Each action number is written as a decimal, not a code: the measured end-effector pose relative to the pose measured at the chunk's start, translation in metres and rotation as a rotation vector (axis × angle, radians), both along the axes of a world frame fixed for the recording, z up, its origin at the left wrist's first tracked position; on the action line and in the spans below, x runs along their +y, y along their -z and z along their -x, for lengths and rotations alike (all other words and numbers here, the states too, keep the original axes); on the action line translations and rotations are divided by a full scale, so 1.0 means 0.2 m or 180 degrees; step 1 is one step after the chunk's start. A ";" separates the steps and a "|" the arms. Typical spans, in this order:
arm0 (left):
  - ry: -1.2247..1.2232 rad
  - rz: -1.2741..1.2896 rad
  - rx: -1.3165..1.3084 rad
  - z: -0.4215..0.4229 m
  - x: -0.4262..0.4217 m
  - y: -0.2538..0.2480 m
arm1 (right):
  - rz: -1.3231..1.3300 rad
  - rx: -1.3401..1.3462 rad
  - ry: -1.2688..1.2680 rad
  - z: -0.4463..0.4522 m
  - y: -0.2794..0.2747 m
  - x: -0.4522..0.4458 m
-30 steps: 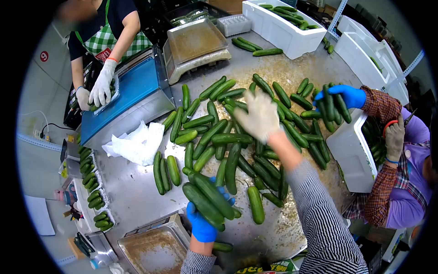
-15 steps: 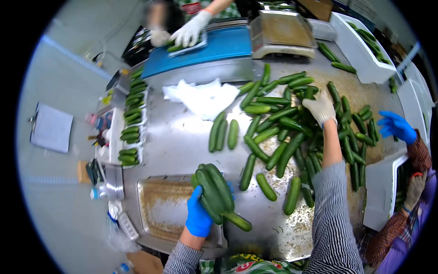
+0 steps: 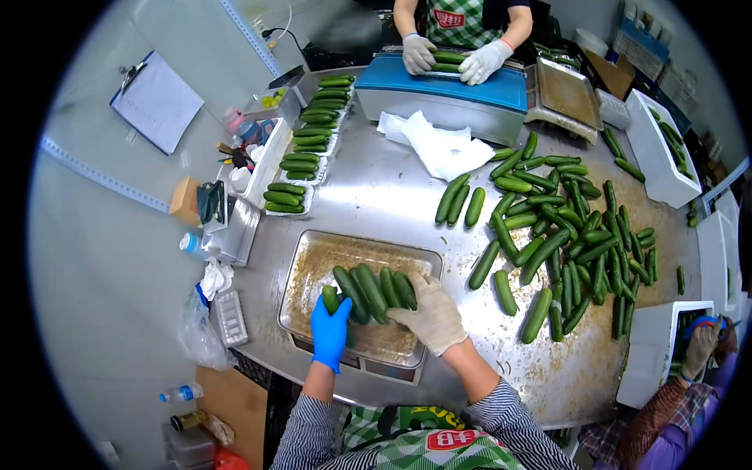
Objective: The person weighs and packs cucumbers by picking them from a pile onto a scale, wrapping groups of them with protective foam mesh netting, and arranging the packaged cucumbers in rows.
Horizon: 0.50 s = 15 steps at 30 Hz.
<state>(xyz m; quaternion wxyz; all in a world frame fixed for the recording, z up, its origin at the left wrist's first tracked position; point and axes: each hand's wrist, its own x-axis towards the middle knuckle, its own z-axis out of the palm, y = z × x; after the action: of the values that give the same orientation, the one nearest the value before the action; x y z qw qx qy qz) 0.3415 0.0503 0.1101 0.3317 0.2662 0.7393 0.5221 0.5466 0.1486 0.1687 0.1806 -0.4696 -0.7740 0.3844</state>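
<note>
Several dark green cucumbers stand side by side between my two hands, over a shallow metal tray. My left hand, in a blue glove, is closed around the left end of the bunch. On the opposite side my right hand, in an off-white glove, grips the bunch's right end. Whether the cucumbers touch the tray bottom I cannot tell. To the right a big loose pile of cucumbers covers the steel table, and a few lie apart from it.
Across the table a person's gloved hands hold a pack of cucumbers on a blue-topped machine. White plastic film lies before it. Packed cucumber trays line the left edge. A scale and white boxes stand right.
My right hand has left the pile and come to the bunch in my left hand. The bunch is now over the tray. The view has shifted, and the far person's hands are now on the pack's two sides.
</note>
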 end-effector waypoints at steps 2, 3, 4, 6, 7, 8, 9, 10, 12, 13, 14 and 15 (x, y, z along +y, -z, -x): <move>0.0072 0.0300 0.0283 0.11 -0.03 0.07 | 0.0294 0.0305 0.0170 0.00 -0.02 -0.05; 0.0001 0.0373 0.0467 0.14 -0.04 0.11 | 0.0440 0.0459 0.0260 -0.01 -0.05 -0.06; -0.0069 0.0457 0.0652 0.16 -0.02 0.07 | 0.0565 0.0746 0.0594 -0.02 -0.09 -0.10; -0.0315 0.0368 0.0764 0.19 0.01 0.08 | 0.0836 0.1157 0.0961 -0.07 -0.03 -0.15; -0.0226 0.0327 0.0762 0.21 0.02 0.08 | 0.0965 0.1347 0.1073 -0.11 0.02 -0.17; -0.0134 0.0284 0.0758 0.22 0.03 0.08 | 0.1493 0.1679 0.1353 -0.13 0.00 -0.19; -0.0038 0.0240 0.0758 0.24 0.04 0.07 | 0.2021 0.2015 0.1638 -0.14 -0.03 -0.23; 0.0096 -0.0043 0.0758 0.25 0.03 0.07 | 0.2116 0.2280 0.1994 -0.13 -0.06 -0.27; 0.0148 -0.0162 0.1046 0.35 -0.03 0.02 | 0.2162 0.2452 0.2087 -0.17 -0.03 -0.34; 0.0166 -0.0213 0.1202 0.43 -0.07 0.01 | 0.2109 0.2499 0.2169 -0.18 -0.03 -0.38; -0.0028 -0.0229 0.1164 0.54 -0.14 0.03 | 0.2047 0.2591 0.2179 -0.20 -0.01 -0.41; -0.0214 -0.0240 0.1133 0.67 -0.23 0.06 | 0.2102 0.2709 0.2353 -0.21 0.00 -0.45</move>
<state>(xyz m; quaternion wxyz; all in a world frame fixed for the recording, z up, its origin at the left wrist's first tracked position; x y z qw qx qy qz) 0.2067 0.0047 0.0986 0.1677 0.3418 0.7747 0.5049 0.5878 0.0593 0.1678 0.4378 -0.5424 -0.2636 0.6668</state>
